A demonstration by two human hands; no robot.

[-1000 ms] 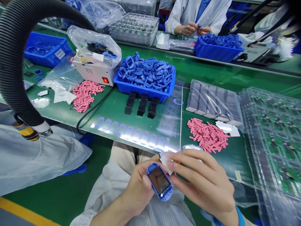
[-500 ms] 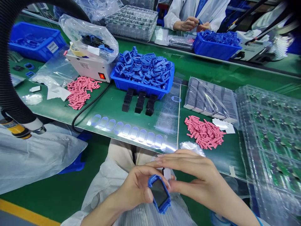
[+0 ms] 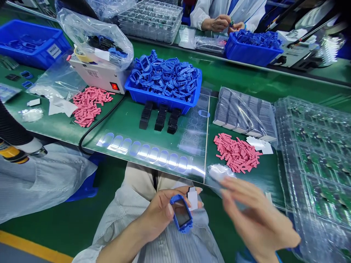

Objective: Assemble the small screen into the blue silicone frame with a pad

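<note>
Two hands are in view nearest the camera. The left hand [image 3: 157, 217] grips a blue-framed display module [image 3: 181, 213], long axis tilted, far end pointing toward the bench. The open right hand [image 3: 257, 219], blurred, is well to its right. Beyond, pink strips [image 3: 237, 153] lie on the green bench [image 3: 123, 117].

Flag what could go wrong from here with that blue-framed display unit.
The left hand holds the blue-framed display unit one-handed above the lap, so it could slip and fall. Bare fingers beside its glossy dark screen might smudge it. The motion-blurred right hand is near the pink pads and could scatter them.
</note>
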